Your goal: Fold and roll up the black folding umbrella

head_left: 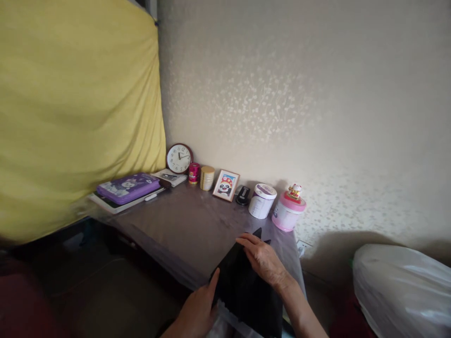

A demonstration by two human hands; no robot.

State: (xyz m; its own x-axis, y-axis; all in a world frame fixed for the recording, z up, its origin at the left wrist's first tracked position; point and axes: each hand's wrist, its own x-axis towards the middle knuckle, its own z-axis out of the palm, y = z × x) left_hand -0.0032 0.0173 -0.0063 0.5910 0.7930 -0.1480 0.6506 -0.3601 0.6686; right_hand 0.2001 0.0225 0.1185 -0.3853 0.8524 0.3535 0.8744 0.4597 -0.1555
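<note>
A black, flat, flexible-looking thing (pixel 253 295) with two pointed corners at its top is held low in front of me, over the near right part of the table; its exact kind I cannot make out. My left hand (pixel 200 305) grips its left edge, thumb on top and the other fingers mostly hidden. Over its upper end my right hand (pixel 262 260) is curled, fingertips at the top edge. Below the black thing some translucent plastic (pixel 236 321) shows at the bottom of the view.
Along the wall on the table (pixel 183 225) stand a clock (pixel 179 158), a pink can (pixel 193 173), a lidded jar (pixel 207 178), a framed panda picture (pixel 226 185), a black stapler-like object (pixel 243 195), a white tub (pixel 262 202) and a pink tub (pixel 288 213). A purple case (pixel 128 188) lies left.
</note>
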